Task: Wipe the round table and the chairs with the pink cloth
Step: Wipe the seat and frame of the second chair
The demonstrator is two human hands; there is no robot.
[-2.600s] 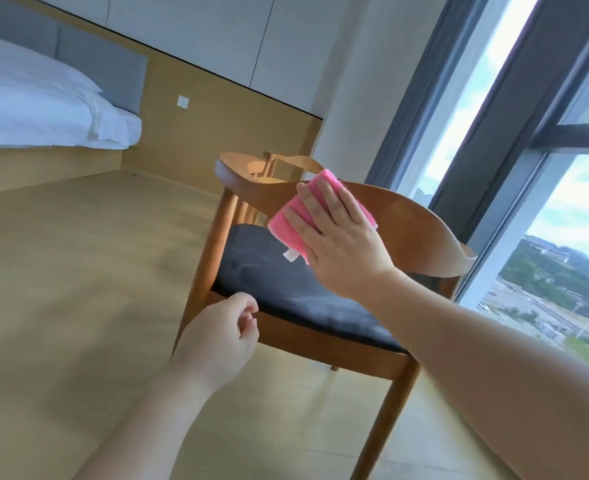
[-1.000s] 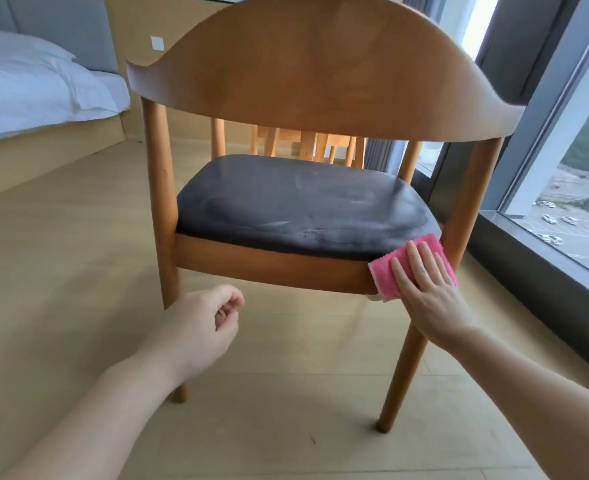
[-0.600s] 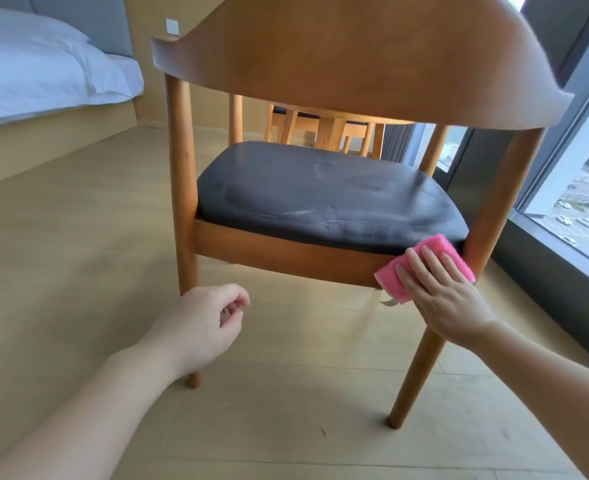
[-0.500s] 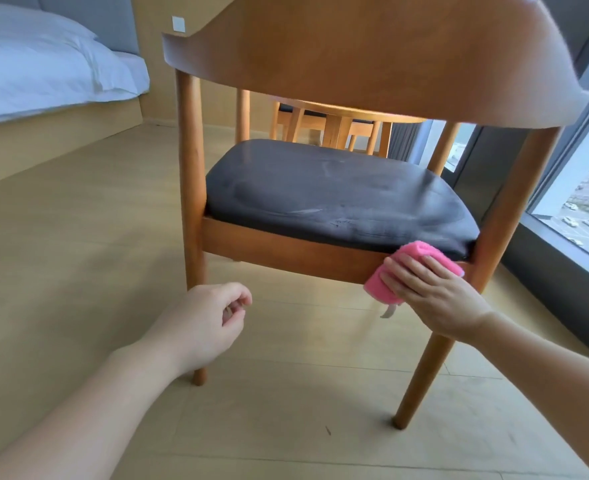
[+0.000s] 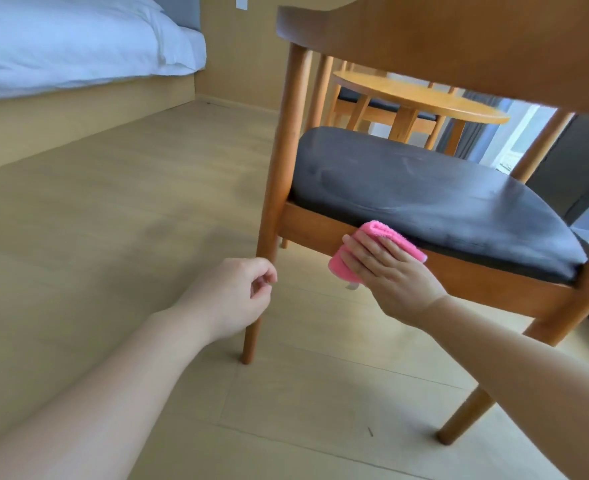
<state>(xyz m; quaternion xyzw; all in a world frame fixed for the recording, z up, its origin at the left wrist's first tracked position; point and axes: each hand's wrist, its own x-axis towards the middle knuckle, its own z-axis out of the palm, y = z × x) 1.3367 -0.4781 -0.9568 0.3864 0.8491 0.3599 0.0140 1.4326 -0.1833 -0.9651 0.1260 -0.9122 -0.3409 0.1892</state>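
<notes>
1. Right hand (image 5: 395,271), fingers straight and pressed together, flattens the pink cloth (image 5: 372,249) against the near chair (image 5: 424,188)'s back seat rail.
2. Left hand (image 5: 232,294) hangs loosely curled, holding nothing.
3. Probably left: legs; round table (image 5: 421,98) status unclear.

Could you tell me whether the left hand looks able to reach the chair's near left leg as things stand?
Probably yes: the left hand holds nothing and hangs right in front of the leg, nothing between them, while the right hand presses the pink cloth elsewhere.
</notes>
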